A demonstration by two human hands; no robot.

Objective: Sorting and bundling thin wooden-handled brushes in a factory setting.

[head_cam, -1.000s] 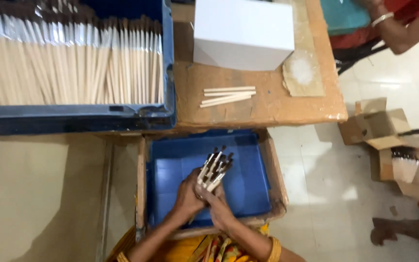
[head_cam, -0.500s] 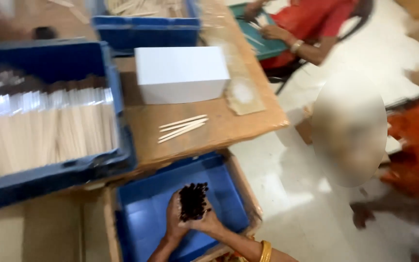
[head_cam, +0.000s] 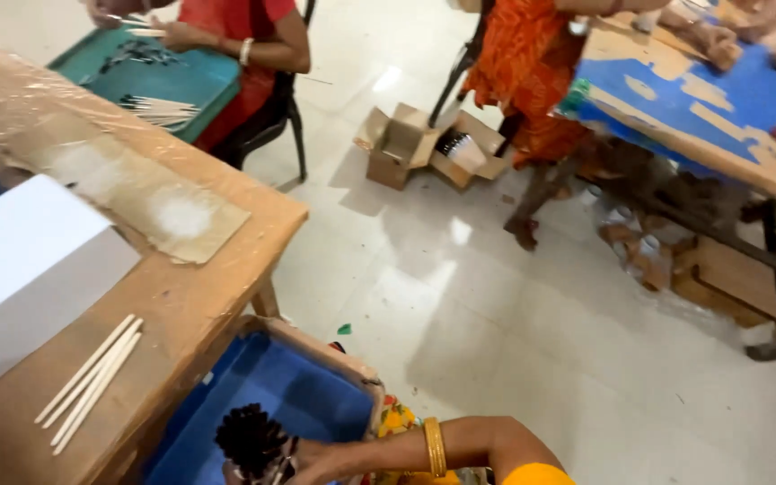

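A bundle of thin sticks with dark tips (head_cam: 250, 438) stands upright at the bottom edge, above a blue tray (head_cam: 303, 392) that sits in a cardboard frame. My right hand (head_cam: 321, 462), with gold bangles on its wrist, is closed around the bundle from the right. Only a sliver of my left hand (head_cam: 230, 471) shows, under the bundle's left side, touching it. The lower part of the sticks is hidden by my hands and the frame edge.
A brown taped table (head_cam: 192, 301) at left carries a white box (head_cam: 24, 265), three pale sticks (head_cam: 92, 382) and a cardboard scrap (head_cam: 141, 199). Beyond it a seated person in red works over a green tray (head_cam: 168, 79). Open cardboard boxes (head_cam: 424, 144) lie on the floor near a blue-topped table (head_cam: 689, 112).
The view has swung right, away from the crate of pale sticks and toward the floor and other workers. The bundle stays upright in my hands over the blue tray.
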